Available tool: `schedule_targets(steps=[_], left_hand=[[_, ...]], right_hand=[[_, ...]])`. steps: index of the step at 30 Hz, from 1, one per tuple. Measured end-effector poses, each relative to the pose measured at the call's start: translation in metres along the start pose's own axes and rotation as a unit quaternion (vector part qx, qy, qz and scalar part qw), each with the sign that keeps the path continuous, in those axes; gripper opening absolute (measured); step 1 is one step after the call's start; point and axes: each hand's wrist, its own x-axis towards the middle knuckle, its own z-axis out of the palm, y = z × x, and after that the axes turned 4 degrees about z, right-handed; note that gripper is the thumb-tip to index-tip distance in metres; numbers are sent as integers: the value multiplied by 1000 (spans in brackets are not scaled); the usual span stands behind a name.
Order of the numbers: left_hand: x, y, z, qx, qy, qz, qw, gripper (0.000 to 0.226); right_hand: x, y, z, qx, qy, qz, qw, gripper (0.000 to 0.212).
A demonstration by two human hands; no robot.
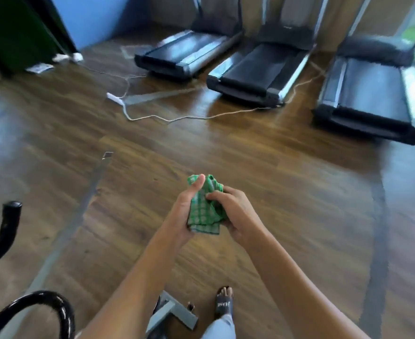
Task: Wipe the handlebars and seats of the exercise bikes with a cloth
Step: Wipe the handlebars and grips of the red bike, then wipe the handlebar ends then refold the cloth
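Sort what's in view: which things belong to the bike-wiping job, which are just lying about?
Job: green cloth gripped by left hand and right hand; black handlebar.
Lying about: treadmills, white power strip, cables, dark green cabinet.

Treadmills [257, 69] are ranged from twelve to two o'clock; a power strip [114, 97] is laid at eleven, handlebars [8, 228] at eight.

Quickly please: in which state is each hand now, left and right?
Left hand: closed, holding the green cloth.
Right hand: closed, pinching the same cloth.
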Motion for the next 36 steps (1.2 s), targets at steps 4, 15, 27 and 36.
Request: schedule_targets(steps=[4,15,27,36], left_hand=[[42,23,-25,-51,86,24,995,55],[58,86,-81,-221,281,153,921,59],[-8,70,-90,-374,577,285,668,32],[-95,4,-16,-462,702,409,355,54]], right_hand=[[60,-21,19,-93,-54,0,994,29],[159,-44,107,-288,-232,-85,925,17],[163,-12,206,-379,-567,-73,727,5],[71,33,225,-459,-770,-39,441,12]])
